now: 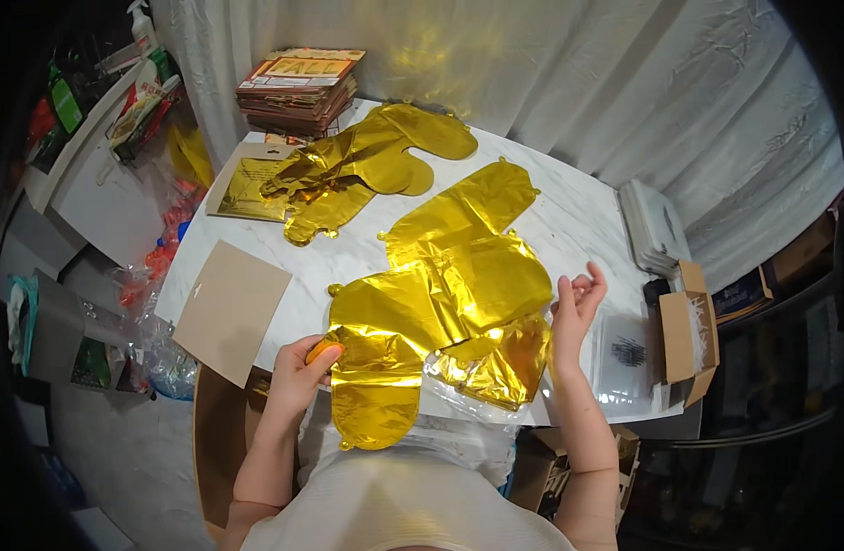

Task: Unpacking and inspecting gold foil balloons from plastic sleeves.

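A large flat gold foil balloon lies across the table in front of me, its lower end hanging past the near edge. My left hand is closed at the balloon's left edge, with a small rounded orange object under the thumb; its kind is unclear. Beyond the balloon's right side, my right hand is raised with its fingers apart and nothing in them. A crumpled gold foil piece on clear plastic film sits near the front edge. Farther back lies another gold foil balloon, partly folded.
A tan card lies at left, and a stack of printed cards stands at the back left. Clear plastic bags lie at right, beside an open cardboard box and white plastic cases. A pale curtain hangs behind the table.
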The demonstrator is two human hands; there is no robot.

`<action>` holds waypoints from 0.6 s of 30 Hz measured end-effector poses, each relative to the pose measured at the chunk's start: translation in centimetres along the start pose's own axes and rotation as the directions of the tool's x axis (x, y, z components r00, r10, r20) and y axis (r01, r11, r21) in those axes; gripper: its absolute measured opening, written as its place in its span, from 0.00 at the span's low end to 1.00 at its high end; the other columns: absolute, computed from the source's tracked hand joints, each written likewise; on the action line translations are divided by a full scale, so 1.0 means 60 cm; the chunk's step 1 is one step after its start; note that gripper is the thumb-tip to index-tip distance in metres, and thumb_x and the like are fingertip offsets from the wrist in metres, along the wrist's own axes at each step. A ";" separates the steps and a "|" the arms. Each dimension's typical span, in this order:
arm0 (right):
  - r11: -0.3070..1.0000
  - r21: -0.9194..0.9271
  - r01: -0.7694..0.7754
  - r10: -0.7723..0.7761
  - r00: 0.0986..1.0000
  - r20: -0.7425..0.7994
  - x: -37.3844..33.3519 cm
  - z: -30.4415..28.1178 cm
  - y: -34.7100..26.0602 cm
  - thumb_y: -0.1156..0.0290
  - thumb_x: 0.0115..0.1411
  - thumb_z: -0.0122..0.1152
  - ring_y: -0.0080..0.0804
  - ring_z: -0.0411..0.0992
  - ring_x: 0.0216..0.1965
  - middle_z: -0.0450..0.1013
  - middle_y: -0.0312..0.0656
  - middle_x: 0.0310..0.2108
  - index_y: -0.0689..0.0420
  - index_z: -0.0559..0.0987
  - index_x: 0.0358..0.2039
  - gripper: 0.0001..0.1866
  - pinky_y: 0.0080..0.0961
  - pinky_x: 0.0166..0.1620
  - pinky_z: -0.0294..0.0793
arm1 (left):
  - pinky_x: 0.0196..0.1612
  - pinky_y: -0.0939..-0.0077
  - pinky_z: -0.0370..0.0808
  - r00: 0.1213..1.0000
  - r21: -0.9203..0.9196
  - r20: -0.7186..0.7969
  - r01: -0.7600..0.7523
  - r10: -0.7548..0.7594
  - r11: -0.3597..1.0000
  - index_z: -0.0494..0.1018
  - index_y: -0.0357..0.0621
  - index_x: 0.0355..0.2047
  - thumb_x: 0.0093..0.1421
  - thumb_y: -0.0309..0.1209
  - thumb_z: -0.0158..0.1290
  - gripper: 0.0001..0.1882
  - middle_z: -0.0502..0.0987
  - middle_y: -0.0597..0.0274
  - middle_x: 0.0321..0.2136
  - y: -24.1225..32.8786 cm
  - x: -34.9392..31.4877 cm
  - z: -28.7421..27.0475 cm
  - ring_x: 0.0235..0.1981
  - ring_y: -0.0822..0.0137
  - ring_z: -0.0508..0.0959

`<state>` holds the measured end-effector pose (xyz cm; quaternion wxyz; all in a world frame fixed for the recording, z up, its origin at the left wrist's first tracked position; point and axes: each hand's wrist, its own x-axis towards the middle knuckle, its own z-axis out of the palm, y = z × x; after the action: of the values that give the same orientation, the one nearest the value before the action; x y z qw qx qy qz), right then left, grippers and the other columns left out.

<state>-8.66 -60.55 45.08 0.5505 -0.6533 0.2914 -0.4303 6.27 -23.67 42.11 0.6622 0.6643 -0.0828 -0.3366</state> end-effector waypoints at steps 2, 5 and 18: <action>0.942 -0.068 0.330 -0.336 0.936 -0.106 -0.014 0.052 -0.046 0.76 0.66 0.62 0.15 0.66 0.38 0.67 0.32 0.37 0.54 0.69 0.60 0.23 0.14 0.37 0.66 | 0.29 0.86 0.75 1.000 0.011 -0.021 0.014 -0.014 1.000 0.80 0.34 0.46 0.68 0.33 0.59 0.14 0.81 0.68 0.31 0.010 -0.005 0.005 0.28 0.82 0.77; 0.771 -0.334 0.542 -0.393 0.818 0.420 0.032 0.117 -0.077 0.72 0.64 0.65 0.31 0.72 0.42 0.74 0.42 0.45 0.60 0.78 0.51 0.15 0.26 0.43 0.72 | 0.28 0.87 0.72 0.999 0.017 -0.040 0.004 -0.003 1.000 0.80 0.35 0.45 0.68 0.33 0.59 0.13 0.79 0.71 0.29 0.012 -0.006 0.007 0.26 0.83 0.74; 0.597 -0.437 0.673 0.062 0.504 0.861 0.222 0.281 0.065 0.48 0.47 0.78 0.45 0.69 0.51 0.76 0.33 0.41 0.41 0.83 0.32 0.17 0.45 0.53 0.64 | 0.27 0.87 0.74 0.998 0.032 -0.045 -0.037 0.039 0.999 0.79 0.35 0.45 0.68 0.32 0.59 0.12 0.80 0.70 0.30 0.009 -0.007 0.012 0.27 0.83 0.76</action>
<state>12.72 -64.89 44.09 0.2075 -0.9778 0.0159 -0.0242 5.74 -24.12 42.82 0.6599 0.6802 -0.0856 -0.3075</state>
